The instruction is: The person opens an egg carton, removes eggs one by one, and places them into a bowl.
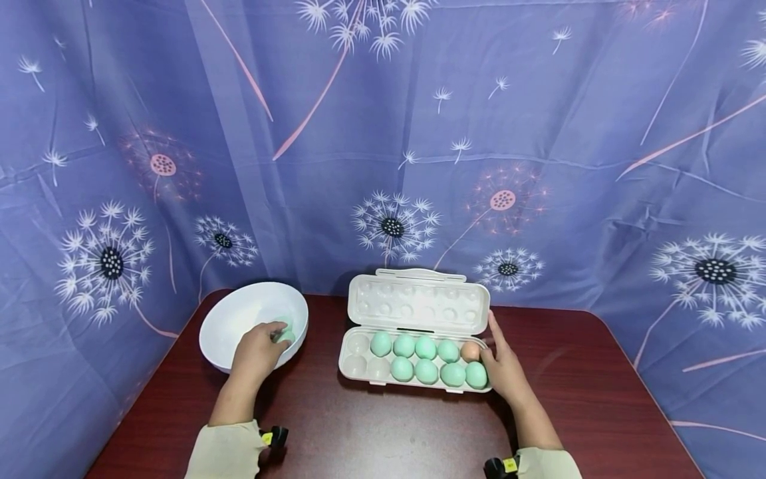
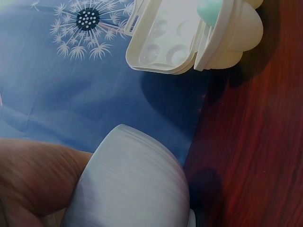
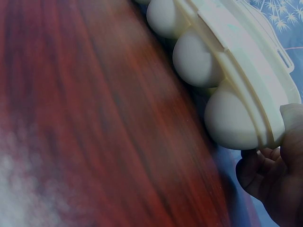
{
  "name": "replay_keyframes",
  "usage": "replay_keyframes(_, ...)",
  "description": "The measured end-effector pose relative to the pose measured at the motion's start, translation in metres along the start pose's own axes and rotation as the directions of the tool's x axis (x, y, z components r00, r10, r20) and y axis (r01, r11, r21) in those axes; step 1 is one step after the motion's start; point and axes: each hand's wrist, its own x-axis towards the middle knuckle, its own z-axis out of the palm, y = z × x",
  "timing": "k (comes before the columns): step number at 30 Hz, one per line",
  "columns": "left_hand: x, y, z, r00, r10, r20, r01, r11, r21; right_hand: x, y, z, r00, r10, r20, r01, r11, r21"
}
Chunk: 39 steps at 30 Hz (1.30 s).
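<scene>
My left hand (image 1: 254, 352) reaches over the rim of a white bowl (image 1: 224, 326) and holds a pale green egg (image 1: 288, 336) at the bowl's right inner side. More pale green shows just behind that egg; I cannot tell if it is a second one. In the left wrist view the bowl's outer wall (image 2: 135, 184) hides the fingertips. A white plastic egg carton (image 1: 359, 376) lies with its lid (image 1: 419, 303) raised. It holds several green eggs (image 1: 426, 370) and one brown egg (image 1: 470, 351). My right hand (image 1: 509, 372) grips the carton's right end, thumb on the rim.
Both the bowl and the carton stand on a dark red wooden table (image 1: 383, 426). A blue curtain with dandelion prints (image 1: 323, 219) hangs behind the table's back edge. The carton's left end has several vacant cups (image 1: 355, 364).
</scene>
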Motion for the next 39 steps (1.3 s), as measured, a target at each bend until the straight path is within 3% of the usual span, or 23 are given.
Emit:
replay_keyframes(11, 0.000, -0.002, 0.000, 0.999, -0.005, -0.035, 0.005, 1.000, -0.022, 0.001, 0.001, 0.001, 1.000, -0.017, -0.014, 0.017, 1.000, -0.006)
replay_keyframes(15, 0.000, 0.000, -0.001, 0.992, -0.018, -0.122, 0.007, 0.996, -0.089, 0.000, 0.002, 0.001, 1.000, -0.018, -0.015, 0.018, 1.000, -0.003)
replay_keyframes(20, 0.001, 0.007, -0.002, 0.967, -0.012, -0.254, -0.030, 0.987, -0.159, -0.001, 0.001, 0.001, 0.999, -0.025, -0.020, 0.025, 1.000, -0.006)
replay_keyframes(25, 0.000, 0.015, -0.001, 0.947, 0.024, -0.320, -0.087, 0.979, -0.185, -0.001, 0.001, 0.000, 1.000, -0.021, -0.018, 0.021, 1.000, -0.005)
replay_keyframes(32, -0.004, 0.033, 0.005, 0.942, 0.100, -0.320, -0.170, 0.965, -0.200, 0.000, 0.001, 0.000, 1.000, -0.009, -0.018, 0.009, 1.000, 0.000)
replay_keyframes(39, -0.006, 0.050, 0.018, 0.934, 0.225, -0.278, -0.280, 0.943, -0.179, 0.001, 0.001, 0.001, 1.000, -0.006, -0.004, 0.006, 1.000, -0.004)
